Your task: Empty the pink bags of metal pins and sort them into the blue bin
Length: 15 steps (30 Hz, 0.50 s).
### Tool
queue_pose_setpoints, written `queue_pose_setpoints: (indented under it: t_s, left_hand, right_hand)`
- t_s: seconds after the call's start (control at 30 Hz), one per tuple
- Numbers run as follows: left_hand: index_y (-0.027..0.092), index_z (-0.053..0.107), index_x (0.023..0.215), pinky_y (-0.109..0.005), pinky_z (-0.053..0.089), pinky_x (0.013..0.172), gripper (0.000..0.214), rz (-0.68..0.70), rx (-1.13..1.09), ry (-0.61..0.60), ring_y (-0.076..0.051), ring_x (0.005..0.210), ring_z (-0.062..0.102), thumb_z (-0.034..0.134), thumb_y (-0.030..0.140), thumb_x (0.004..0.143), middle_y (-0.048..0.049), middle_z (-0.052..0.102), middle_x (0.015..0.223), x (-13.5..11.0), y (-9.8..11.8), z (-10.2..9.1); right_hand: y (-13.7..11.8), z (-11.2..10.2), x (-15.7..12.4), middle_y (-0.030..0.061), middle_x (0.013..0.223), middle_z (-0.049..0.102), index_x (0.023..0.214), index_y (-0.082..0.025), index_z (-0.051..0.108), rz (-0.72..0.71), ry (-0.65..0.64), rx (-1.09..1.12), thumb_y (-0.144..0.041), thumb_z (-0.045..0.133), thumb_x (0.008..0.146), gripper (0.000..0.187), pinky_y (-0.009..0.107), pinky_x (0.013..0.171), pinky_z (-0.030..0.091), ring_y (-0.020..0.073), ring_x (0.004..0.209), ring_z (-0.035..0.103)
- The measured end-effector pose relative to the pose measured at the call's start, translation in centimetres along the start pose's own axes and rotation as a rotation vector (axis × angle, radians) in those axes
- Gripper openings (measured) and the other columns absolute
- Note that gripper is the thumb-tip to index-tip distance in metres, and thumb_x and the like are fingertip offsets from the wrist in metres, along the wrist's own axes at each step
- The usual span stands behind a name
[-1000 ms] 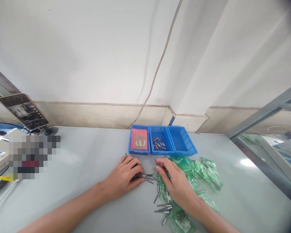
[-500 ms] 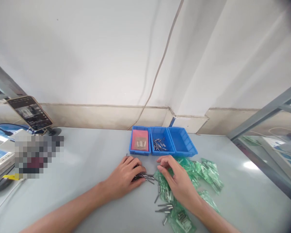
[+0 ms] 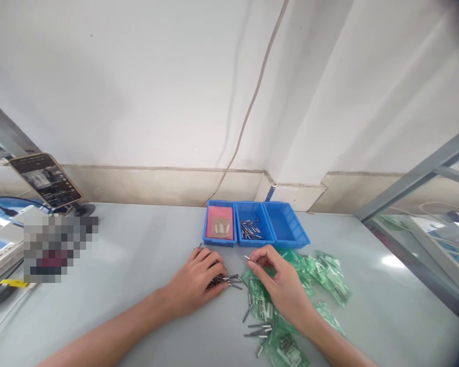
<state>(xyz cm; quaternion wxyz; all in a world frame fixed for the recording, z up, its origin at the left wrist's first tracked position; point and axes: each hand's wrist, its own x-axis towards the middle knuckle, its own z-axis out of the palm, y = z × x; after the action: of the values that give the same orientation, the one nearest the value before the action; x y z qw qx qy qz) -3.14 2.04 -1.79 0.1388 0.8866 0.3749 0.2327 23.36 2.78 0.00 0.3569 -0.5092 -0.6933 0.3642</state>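
My left hand (image 3: 197,278) rests on the table, its fingers curled over a bunch of thin metal pins (image 3: 229,280) whose ends stick out to the right. Between thumb and fingertips my right hand (image 3: 283,285) pinches one metal pin (image 3: 249,259), its bright tip pointing left. That hand hovers over green plastic bags (image 3: 329,275), which partly hide behind it. Several loose pins (image 3: 258,332) lie in front of it beside a green bag with short metal pieces inside. Just beyond the hands, the middle blue bin (image 3: 268,238) contains a pile of pins.
The left blue bin (image 3: 204,234) holds a pink sheet and a small clear bag of parts. A right blue bin (image 3: 290,224) adjoins the middle one. At far left are a phone (image 3: 48,179) on a stand and a power strip (image 3: 0,262). Metal frames flank the table.
A pin now shows between my right thumb and fingertips, where none was clearly visible before. My left hand stays over its bunch. The view has shifted slightly.
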Motion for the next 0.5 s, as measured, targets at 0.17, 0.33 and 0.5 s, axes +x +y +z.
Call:
queue_pose_setpoints:
  t_s: [0.17,0.33,0.5]
  left_hand:
    - [0.022,0.064,0.107,-0.041,0.043,0.098,0.009,-0.004,0.003,-0.006,-0.024,0.102,0.057,0.064,0.030,0.109,-0.0050,0.067,0.111,-0.06,-0.04,0.01]
    - [0.022,0.065,0.107,-0.040,0.044,0.097,0.008,0.001,0.010,0.000,-0.024,0.102,0.057,0.065,0.029,0.108,-0.0045,0.066,0.110,-0.05,0.09,-0.12]
    - [0.022,0.066,0.107,-0.040,0.043,0.096,0.008,0.009,0.025,-0.010,-0.024,0.101,0.057,0.062,0.029,0.110,-0.0045,0.066,0.110,0.06,0.23,-0.29]
  right_hand:
    - [-0.15,-0.05,0.12,0.0009,0.085,0.071,0.099,-0.025,0.067,0.064,-0.018,0.058,-0.040,0.065,0.104,0.016,0.032,0.074,0.049,0.0212,0.081,0.066]
    - [-0.85,-0.17,0.22,-0.0022,0.076,0.065,0.093,-0.024,0.064,0.138,-0.020,0.192,-0.046,0.070,0.101,0.024,0.030,0.067,0.051,0.0179,0.068,0.064]
    - [-0.66,0.00,0.15,-0.0062,0.069,0.055,0.084,-0.025,0.052,0.201,-0.066,0.352,-0.059,0.064,0.103,0.041,0.025,0.049,0.045,0.0120,0.052,0.053]
